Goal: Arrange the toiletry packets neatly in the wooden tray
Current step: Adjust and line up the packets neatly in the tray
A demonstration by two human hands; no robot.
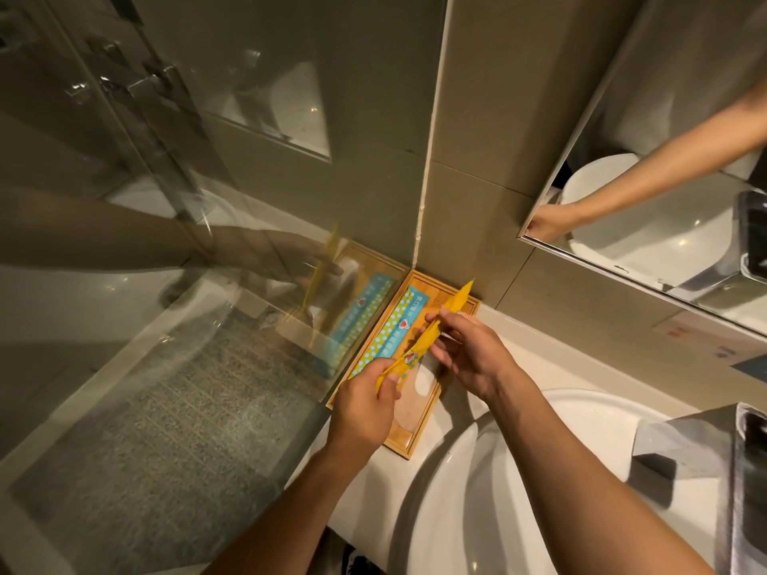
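**Yellow packet held over tray, not yet laid down**

Both hands are gripping the yellow packet (431, 332) above the wooden tray (419, 439): the left hand (365, 408) is pinching its near end, the right hand (469, 350) is clamping its middle. Its long axis is running parallel to the teal checked packet (394, 325) lying flat just to the left. A pale packet (417, 392) is lying beneath. The glass partition (166, 325) is crowding the left side, the basin (519, 471) the right
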